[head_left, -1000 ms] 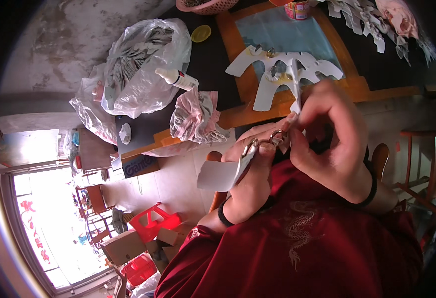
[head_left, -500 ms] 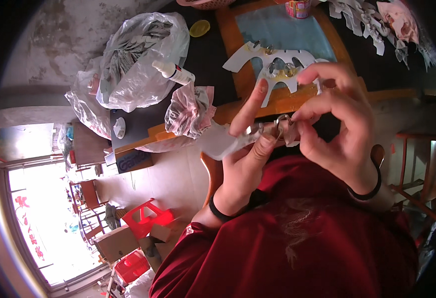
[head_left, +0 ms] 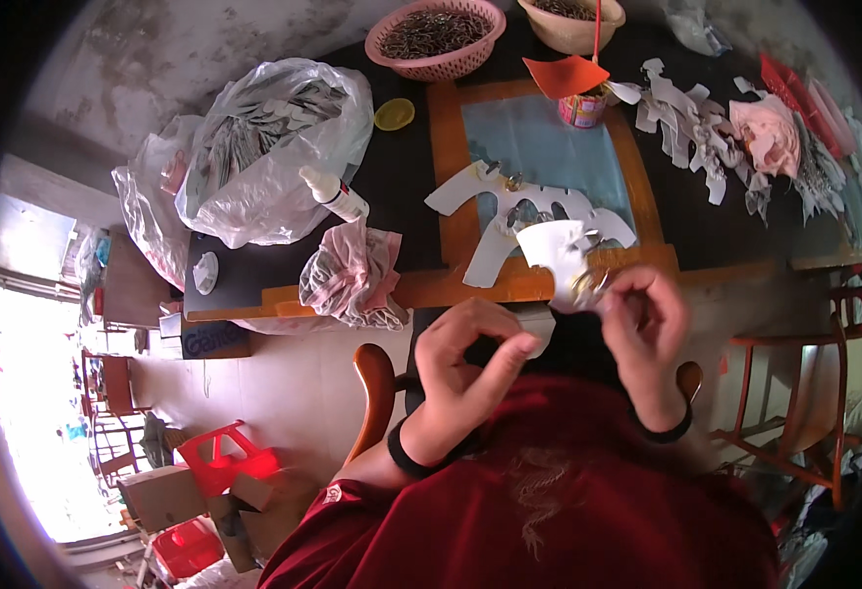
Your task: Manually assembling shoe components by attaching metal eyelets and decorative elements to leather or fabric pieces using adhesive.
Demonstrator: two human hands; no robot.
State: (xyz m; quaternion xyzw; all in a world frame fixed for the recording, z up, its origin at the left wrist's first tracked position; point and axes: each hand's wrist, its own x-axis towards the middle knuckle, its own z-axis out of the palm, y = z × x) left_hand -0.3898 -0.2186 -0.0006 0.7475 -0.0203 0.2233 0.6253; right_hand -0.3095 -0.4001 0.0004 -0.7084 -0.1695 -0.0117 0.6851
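Observation:
My right hand (head_left: pixel 647 329), thumb and fingers pinched, holds a curved white cut-out piece (head_left: pixel 552 245) with small metal rings (head_left: pixel 588 282) at its lower end. My left hand (head_left: pixel 465 358) is closed, its thumb tip near the bent forefinger. Just beyond that thumb shows a pale flat piece (head_left: pixel 539 329); its kind is unclear. Past my hands, more white cut-out pieces (head_left: pixel 478 257) with metal rings (head_left: pixel 524 211) lie on a blue-topped, wood-framed board (head_left: pixel 549 147).
A pink basket (head_left: pixel 436 67) and a beige bowl (head_left: pixel 588 34) of small metal parts stand at the back. A clear plastic bag (head_left: pixel 254 211), white bottle (head_left: pixel 333 193) and crumpled cloth (head_left: pixel 352 275) are left. White scraps (head_left: pixel 686 118) lie right. A red stool (head_left: pixel 225 456) stands on the floor.
The white piece has moved from my left hand to my right, forward toward the board. My hands have drawn apart. The view has shifted, showing more of the table's back.

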